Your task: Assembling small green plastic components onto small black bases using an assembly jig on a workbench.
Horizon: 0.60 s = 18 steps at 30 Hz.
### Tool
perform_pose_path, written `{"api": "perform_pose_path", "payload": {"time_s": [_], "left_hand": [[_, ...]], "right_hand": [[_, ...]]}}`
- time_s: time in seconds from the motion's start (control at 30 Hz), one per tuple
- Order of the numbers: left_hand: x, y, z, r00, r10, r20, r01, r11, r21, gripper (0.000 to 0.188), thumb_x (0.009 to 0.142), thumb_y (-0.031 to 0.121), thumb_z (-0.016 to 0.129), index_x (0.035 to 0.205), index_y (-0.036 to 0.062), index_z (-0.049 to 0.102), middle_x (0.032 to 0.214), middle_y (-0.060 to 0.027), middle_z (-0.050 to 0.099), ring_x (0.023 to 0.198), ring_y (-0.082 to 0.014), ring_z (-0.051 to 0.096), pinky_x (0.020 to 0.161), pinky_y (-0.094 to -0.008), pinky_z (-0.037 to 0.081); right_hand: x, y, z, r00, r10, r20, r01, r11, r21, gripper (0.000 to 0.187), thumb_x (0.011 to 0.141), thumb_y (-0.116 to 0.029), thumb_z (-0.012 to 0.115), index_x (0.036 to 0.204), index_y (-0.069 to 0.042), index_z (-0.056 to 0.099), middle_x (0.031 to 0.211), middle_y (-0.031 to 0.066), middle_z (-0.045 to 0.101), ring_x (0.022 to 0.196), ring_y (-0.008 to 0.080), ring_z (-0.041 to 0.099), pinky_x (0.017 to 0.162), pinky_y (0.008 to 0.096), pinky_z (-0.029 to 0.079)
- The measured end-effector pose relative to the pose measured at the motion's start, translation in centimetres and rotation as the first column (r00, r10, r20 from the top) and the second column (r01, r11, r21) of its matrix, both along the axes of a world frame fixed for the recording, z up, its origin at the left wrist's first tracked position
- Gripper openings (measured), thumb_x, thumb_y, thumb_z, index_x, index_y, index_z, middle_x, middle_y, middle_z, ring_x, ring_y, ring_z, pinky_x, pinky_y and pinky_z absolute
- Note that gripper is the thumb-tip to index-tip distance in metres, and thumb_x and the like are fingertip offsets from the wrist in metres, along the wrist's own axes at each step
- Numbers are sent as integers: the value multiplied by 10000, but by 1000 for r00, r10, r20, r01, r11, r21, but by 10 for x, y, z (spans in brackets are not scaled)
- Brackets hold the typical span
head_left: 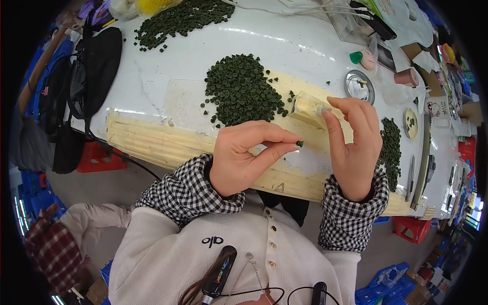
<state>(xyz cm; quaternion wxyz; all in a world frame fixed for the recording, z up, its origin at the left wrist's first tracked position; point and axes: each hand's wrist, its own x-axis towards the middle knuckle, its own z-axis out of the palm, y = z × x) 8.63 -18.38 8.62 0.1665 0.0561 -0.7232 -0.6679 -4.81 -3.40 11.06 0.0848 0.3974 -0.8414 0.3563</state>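
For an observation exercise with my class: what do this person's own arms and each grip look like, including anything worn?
The left grip and right grip wear no gloves. A black-and-white checked left oversleeve and matching right oversleeve cover the forearms, bunched toward the wrists. Above them are plain cream sleeves. No cables show on the arms.

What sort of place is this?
Probably a small-parts workshop or assembly line: heaps of small dark green parts on a white worktable, blue plastic crates nearby, and the left hand pinching one part.
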Motion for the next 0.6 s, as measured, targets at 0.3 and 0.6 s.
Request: {"api": "perform_pose_path", "payload": {"time_s": [0.3, 0.6], "left_hand": [[2, -1, -2, 1000, 9, -24, -8, 1000, 28, 194, 828, -101, 667, 1011, -38, 689, 931, -137, 699, 831, -165, 662, 729, -253, 514], [2, -3, -4, 999, -38, -8, 39, 999, 20, 215, 846, -100, 647, 1044, -27, 690, 963, -145, 700, 879, -179, 676, 762, -260, 528]], "right_hand": [[57, 23, -4, 908, 194, 371, -130, 973, -189, 323, 829, 81, 639, 1146, 25, 665, 924, 130, 621, 805, 230, 594, 716, 283, 475], [60, 24, -18, 909, 259, 325, -194, 956, -218, 393, 811, 87, 653, 1199, 23, 647, 972, 129, 643, 797, 229, 594, 707, 287, 483]]}}
